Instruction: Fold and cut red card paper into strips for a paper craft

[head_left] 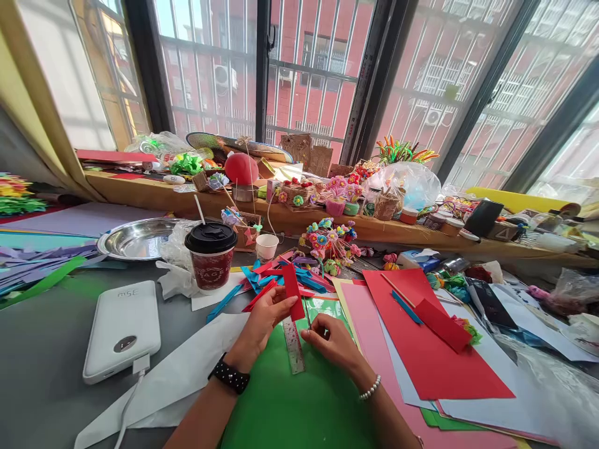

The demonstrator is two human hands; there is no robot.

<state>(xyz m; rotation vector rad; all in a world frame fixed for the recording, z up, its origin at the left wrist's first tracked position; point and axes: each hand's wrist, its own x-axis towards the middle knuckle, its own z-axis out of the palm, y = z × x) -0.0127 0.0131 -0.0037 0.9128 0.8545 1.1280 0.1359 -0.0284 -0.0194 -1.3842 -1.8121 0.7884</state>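
Observation:
My left hand (266,318), with a dark dotted band on its wrist, pinches a strip of red paper (292,290) held upright. Close to the strip's right edge, my right hand (334,340) is closed around scissors (307,313). Only their thin dark blades show; the handles are hidden in my fingers. Beneath both hands lies a clear ruler (294,352) on a green mat (294,411). Just behind is a loose heap of blue and red paper strips (269,277).
A lidded coffee cup (210,265) with a straw stands left, near a white power bank (122,330) and a metal tray (138,240). Coloured paper sheets, a red one (435,355) on top, lie right. Flower crafts (330,243) and a crowded window ledge (290,218) are behind.

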